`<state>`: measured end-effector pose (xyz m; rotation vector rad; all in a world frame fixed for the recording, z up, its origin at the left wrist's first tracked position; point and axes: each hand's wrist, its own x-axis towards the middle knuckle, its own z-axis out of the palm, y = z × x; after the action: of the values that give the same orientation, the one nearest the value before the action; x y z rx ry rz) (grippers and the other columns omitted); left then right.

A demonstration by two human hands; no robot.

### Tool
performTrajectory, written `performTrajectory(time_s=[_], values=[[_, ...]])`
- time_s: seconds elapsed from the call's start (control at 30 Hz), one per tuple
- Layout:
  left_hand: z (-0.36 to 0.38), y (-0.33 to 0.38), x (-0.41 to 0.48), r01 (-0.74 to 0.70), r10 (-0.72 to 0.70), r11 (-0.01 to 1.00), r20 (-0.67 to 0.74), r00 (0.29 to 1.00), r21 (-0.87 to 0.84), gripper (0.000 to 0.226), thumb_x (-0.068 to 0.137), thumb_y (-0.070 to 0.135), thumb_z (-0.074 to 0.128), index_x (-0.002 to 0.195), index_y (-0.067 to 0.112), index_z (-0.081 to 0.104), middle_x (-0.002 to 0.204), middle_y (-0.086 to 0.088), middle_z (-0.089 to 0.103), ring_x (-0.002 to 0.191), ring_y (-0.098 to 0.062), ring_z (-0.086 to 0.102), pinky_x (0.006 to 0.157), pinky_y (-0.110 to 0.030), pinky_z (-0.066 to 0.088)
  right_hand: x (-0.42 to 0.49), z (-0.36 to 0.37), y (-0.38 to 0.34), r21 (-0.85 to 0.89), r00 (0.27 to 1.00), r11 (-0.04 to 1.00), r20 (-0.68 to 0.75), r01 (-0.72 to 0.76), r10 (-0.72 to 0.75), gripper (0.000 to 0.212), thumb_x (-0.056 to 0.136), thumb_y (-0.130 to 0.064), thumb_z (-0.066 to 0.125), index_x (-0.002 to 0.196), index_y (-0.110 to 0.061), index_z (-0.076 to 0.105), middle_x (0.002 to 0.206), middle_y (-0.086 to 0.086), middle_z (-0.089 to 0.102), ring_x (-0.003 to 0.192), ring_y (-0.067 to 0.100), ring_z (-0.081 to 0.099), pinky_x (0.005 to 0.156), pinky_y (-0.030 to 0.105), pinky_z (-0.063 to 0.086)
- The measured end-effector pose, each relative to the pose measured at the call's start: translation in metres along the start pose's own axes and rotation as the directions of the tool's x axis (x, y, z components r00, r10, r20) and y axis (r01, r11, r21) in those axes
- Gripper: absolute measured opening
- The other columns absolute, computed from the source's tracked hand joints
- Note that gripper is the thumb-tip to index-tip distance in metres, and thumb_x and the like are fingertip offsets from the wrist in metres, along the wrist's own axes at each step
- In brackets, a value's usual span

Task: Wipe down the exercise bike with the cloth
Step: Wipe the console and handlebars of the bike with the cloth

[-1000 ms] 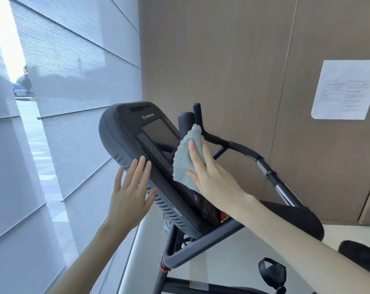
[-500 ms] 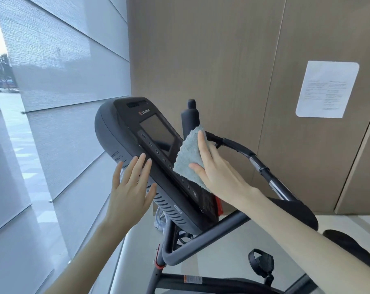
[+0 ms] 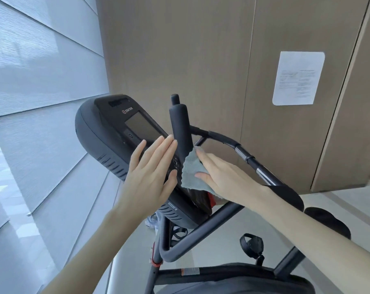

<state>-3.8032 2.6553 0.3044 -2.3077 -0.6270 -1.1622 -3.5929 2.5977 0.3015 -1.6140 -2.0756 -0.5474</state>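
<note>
Our left hand [image 3: 150, 179] braces the console [image 3: 103, 128] flat, our right hand [image 3: 226, 179] presses the cloth [image 3: 193, 172] flat; we should wipe in firm, overlapping strokes.

A white printed sheet [image 3: 298, 78] is hanging on the brown wood-panelled wall [image 3: 179, 60], toward its right edge. Pale blinds [image 3: 42, 92] are covering the windows at left. The light floor [image 3: 338, 205] is reflecting daylight.

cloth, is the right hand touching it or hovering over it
Touching. The head view shows the right hand lying flat on the grey cloth, its thumb and a finger overlapping the fabric with no gap.
</note>
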Motion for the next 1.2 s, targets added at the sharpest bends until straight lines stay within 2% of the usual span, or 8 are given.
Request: performTrajectory(time_s=[0.13, 0.33, 0.47, 0.7, 0.83, 0.9, 1.07, 1.2], values=[[0.003, 0.003, 0.001, -0.020, 0.018, 0.999, 0.064, 0.998, 0.038, 0.050, 0.094, 0.023, 0.037, 0.140, 0.003, 0.043, 0.148, -0.010, 0.040, 0.138, -0.025, 0.036, 0.113, -0.052, 0.023, 0.013, 0.000, 0.000, 0.206, 0.993, 0.972, 0.053, -0.110, 0.101, 0.059, 0.098, -0.042, 0.038, 0.147, -0.017, 0.019, 0.142, 0.007, 0.042, 0.119, 0.030, 0.050, 0.091, 0.038, 0.042], [0.015, 0.016, 0.003, -0.013, 0.000, 0.995, 0.130, 0.992, 0.102, 0.051, 0.093, 0.022, 0.034, 0.141, 0.005, 0.042, 0.150, -0.008, 0.038, 0.139, -0.025, 0.033, 0.113, -0.053, 0.022, -0.013, -0.001, 0.024, -0.012, 0.987, 0.999, 0.155, 0.045, -0.043, 0.050, 0.097, -0.041, 0.040, 0.139, -0.015, 0.032, 0.114, 0.006, 0.054, 0.102, 0.027, 0.056, 0.077, 0.037, 0.046], [0.016, 0.023, 0.003, 0.028, -0.046, 0.991, 0.134, 0.990, 0.134, 0.051, 0.092, 0.021, 0.035, 0.140, 0.005, 0.044, 0.150, -0.007, 0.037, 0.139, -0.024, 0.034, 0.114, -0.052, 0.022, 0.007, -0.021, 0.051, 0.348, 0.981, 0.934, 0.191, -0.078, 0.011, 0.052, 0.098, -0.040, 0.041, 0.145, -0.023, 0.029, 0.144, -0.001, 0.043, 0.129, 0.018, 0.041, 0.103, 0.029, 0.033], [0.013, 0.038, 0.004, 0.118, -0.137, 0.979, 0.108, 0.985, 0.165, 0.052, 0.091, 0.016, 0.036, 0.140, 0.001, 0.041, 0.149, -0.009, 0.037, 0.139, -0.023, 0.033, 0.115, -0.048, 0.020, 0.033, 0.001, 0.040, 0.657, 0.943, 0.744, 0.308, -0.118, -0.123, 0.050, 0.099, -0.037, 0.041, 0.145, -0.030, 0.025, 0.135, -0.003, 0.052, 0.120, 0.005, 0.045, 0.083, 0.000, 0.028], [0.013, 0.048, 0.003, 0.142, -0.167, 0.969, 0.110, 0.980, 0.203, 0.053, 0.091, 0.015, 0.035, 0.141, 0.001, 0.040, 0.149, -0.009, 0.037, 0.139, -0.023, 0.032, 0.115, -0.048, 0.020, 0.010, -0.002, 0.066, 0.574, 0.896, 0.816, 0.395, -0.068, -0.204, 0.009, 0.098, -0.041, 0.041, 0.096, -0.040, 0.050, 0.101, -0.013, 0.059, 0.089, -0.001, 0.056, 0.070, 0.000, 0.035], [0.015, 0.054, 0.004, 0.167, -0.192, 0.963, 0.105, 0.976, 0.210, 0.053, 0.090, 0.014, 0.036, 0.141, 0.001, 0.040, 0.149, -0.009, 0.037, 0.139, -0.024, 0.032, 0.115, -0.048, 0.020, 0.007, -0.011, 0.078, 0.545, 0.869, 0.837, 0.437, -0.050, -0.232, 0.019, 0.097, -0.043, 0.042, 0.082, -0.034, 0.048, 0.087, -0.014, 0.058, 0.077, -0.006, 0.055, 0.066, 0.010, 0.039], [0.015, 0.067, 0.002, 0.268, -0.287, 0.938, 0.061, 0.956, 0.222, 0.053, 0.090, 0.014, 0.034, 0.141, 0.002, 0.040, 0.149, -0.009, 0.038, 0.141, -0.022, 0.030, 0.115, -0.050, 0.021, 0.051, -0.026, 0.075, 0.728, 0.970, 0.684, 0.198, -0.048, -0.143, 0.037, 0.098, -0.040, 0.041, 0.134, -0.029, 0.043, 0.122, -0.009, 0.057, 0.110, 0.006, 0.051, 0.090, 0.024, 0.037], [0.012, 0.073, 0.000, 0.305, -0.325, 0.923, 0.051, 0.944, 0.236, 0.053, 0.091, 0.014, 0.033, 0.141, 0.002, 0.040, 0.150, -0.008, 0.037, 0.141, -0.021, 0.029, 0.115, -0.049, 0.020, 0.058, -0.002, 0.042, 0.821, 0.950, 0.568, 0.218, -0.055, -0.224, 0.051, 0.099, -0.036, 0.041, 0.146, -0.030, 0.021, 0.137, -0.006, 0.049, 0.123, 0.008, 0.046, 0.105, 0.026, 0.032]])
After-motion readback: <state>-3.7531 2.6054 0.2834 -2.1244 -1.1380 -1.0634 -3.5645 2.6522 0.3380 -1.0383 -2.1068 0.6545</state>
